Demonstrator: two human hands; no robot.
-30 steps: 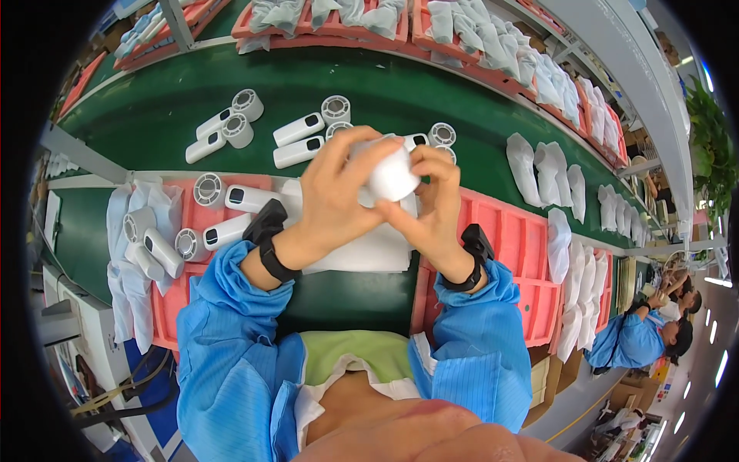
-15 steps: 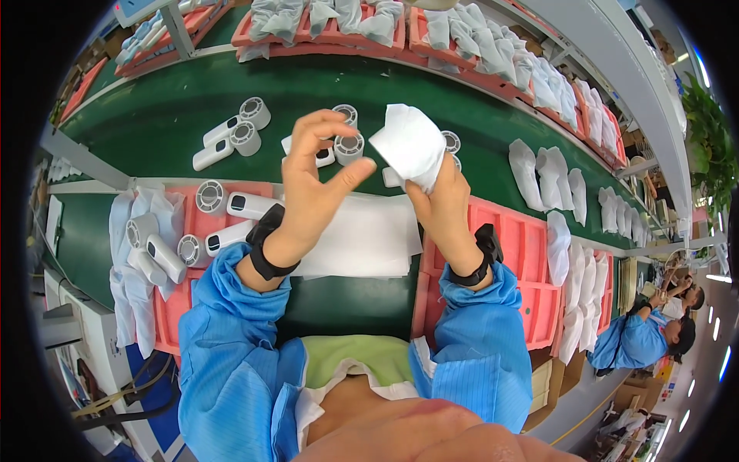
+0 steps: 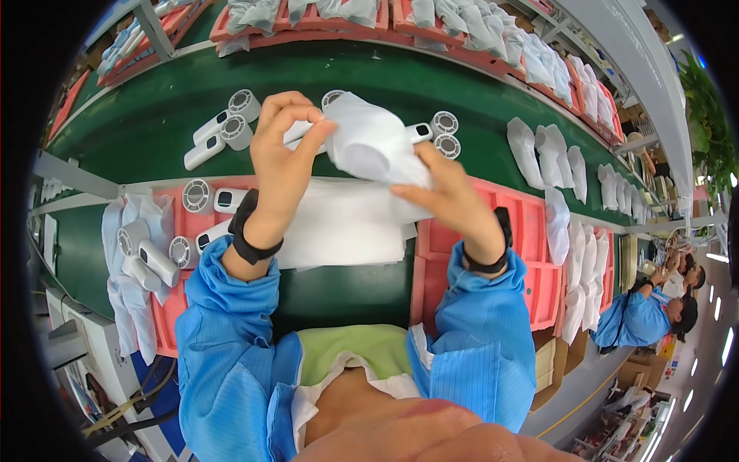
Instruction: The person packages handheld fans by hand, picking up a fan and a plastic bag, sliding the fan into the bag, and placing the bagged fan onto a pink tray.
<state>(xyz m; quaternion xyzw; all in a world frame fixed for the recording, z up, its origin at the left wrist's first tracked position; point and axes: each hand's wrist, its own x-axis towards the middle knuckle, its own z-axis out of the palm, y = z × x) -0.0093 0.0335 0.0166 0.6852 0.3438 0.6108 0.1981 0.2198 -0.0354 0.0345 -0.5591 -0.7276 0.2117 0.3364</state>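
Note:
Above the middle of the bench, my hands hold a white wrapped bundle. Its soft, thin wrapping hides what is inside, apart from a faint round shape. My left hand pinches the wrapping's upper left edge between thumb and fingers. At the lower right end, my right hand grips the bundle, thumb below and fingers above. Beneath it lies a stack of white wrapping sheets. Behind the bundle are white handheld devices with round grey-vented heads, such as one device at the right, partly covered.
A pink tray at the left bears bare devices and wrapped bundles. Another pink compartment tray is at the right, with wrapped bundles along its side. More bundles lie on the green bench. Filled trays line the back.
My left hand has closed from an open pose onto the bundle's edge. The bundle has shifted left and turned in my hands. My right hand's grip has changed.

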